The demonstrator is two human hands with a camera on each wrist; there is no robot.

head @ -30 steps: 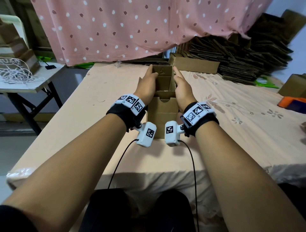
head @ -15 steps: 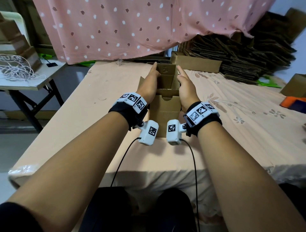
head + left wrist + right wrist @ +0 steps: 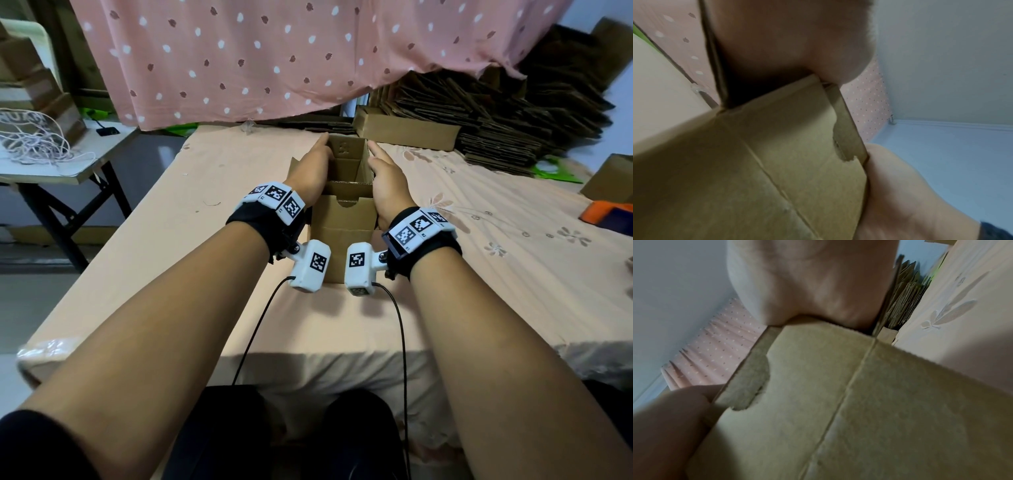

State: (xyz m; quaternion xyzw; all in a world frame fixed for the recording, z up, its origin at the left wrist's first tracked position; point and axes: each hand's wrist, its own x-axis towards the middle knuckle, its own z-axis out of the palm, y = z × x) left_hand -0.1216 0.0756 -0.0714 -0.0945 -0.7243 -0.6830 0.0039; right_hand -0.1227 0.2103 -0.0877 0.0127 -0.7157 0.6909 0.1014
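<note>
1. Work surface: a table (image 3: 219, 260) covered with a peach floral cloth fills the middle of the head view.
2. Backdrop: a pink dotted curtain (image 3: 274, 51) hangs behind the far edge of the table.
3. Stock: a stack of flattened cardboard (image 3: 496, 113) lies at the far right, beside a shallow open carton (image 3: 404, 133).
4. Side table (image 3: 68, 168): stands to the left, apart from the work surface, and carries a coil of cord (image 3: 30, 144).
5. Cardboard box (image 3: 346, 219): stands on the cloth at the centre of the table, close to the near edge, with its top open and its near flap folded down the front. The wrist views show the same box (image 3: 756, 162) (image 3: 859, 402) at close range, blurred.
6. Left hand (image 3: 310, 173): lies flat against the left outer wall of the box. The fingers are straight and held close together, and the index finger reaches the far corner.
7. Right hand (image 3: 387, 181): lies flat against the right outer wall in mirror position, fingers straight and close together.
8. Thumbs: their position cannot be told from any view.
9. Both palms (image 3: 787, 40) (image 3: 818, 280) touch the cardboard; the box sits between them.
</note>
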